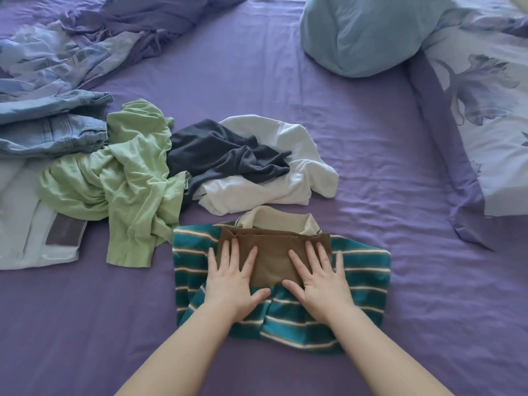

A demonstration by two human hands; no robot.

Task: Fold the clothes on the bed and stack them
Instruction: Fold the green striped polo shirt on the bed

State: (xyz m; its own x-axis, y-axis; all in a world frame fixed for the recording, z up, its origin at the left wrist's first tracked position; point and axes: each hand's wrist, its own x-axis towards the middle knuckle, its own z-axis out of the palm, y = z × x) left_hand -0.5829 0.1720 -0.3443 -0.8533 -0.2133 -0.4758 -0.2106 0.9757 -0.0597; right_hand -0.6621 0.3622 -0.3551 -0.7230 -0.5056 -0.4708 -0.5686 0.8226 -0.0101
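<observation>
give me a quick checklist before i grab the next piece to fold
1. Brown garment lies flat on the folded striped shirt: ok.
2. Both hands free: left hand and right hand press flat and open, gripping nothing: ok.
3. Stack squared up: brown piece is smaller and sits toward the collar end; whether its edges line up, cannot tell.
4. Next piece within easy reach: white garment lies just beyond the stack: ok.
5. White garment free to lift: dark grey garment lies on it: not ok.
6. Green shirt and jeans folded: not ok, both crumpled.
</observation>
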